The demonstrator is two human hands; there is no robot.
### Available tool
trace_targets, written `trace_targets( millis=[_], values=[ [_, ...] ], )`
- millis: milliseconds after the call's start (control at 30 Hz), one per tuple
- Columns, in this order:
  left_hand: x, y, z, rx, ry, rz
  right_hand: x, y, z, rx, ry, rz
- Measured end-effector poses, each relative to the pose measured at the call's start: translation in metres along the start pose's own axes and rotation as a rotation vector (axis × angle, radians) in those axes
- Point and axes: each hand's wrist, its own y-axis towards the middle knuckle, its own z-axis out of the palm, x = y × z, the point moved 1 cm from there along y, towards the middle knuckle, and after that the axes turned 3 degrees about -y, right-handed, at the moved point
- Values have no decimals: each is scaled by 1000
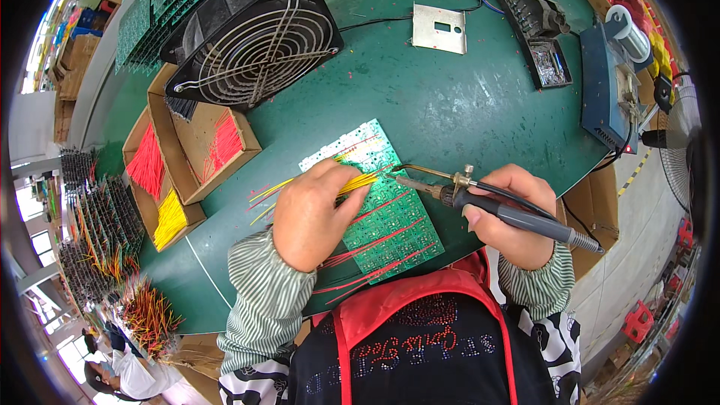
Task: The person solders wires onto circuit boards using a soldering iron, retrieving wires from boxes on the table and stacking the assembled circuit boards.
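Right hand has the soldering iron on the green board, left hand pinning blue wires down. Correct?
Not quite: the wires under the left hand are yellow, not blue, as the head view shows. The right hand does hold the soldering iron, tip at the green board.

The green printed circuit board (382, 206) lies near the person on the green work table (465, 112). On the board rests the left hand (311, 214), with a bundle of yellow wires (352, 184) under its fingers. To the right, the right hand (514, 217) holds the grey-handled soldering iron (487, 202), its tip over the board. Far left stands a black square fan with wire grille (255, 34), leaning on brown cardboard boxes of cut wires (187, 165). Far right sits the blue soldering station (607, 86), and left of it the black iron stand (536, 30).
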Motion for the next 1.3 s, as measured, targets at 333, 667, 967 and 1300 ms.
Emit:
trace_targets(
  millis=[333, 667, 967, 1300],
  values=[
    [5, -8, -50, -464, 262, 2, -9, -6, -6, -52, 46, 29],
    [-9, 19, 13, 0, -43, 72, -12, -5, -9, -83, 53, 60],
    [-10, 21, 16, -7, -25, 56, -13, 1, -9, -48, 57, 41],
    [-9, 9, -1, -56, 23, 47, -5, -8, -15, -59, 50, 5]
  ],
)
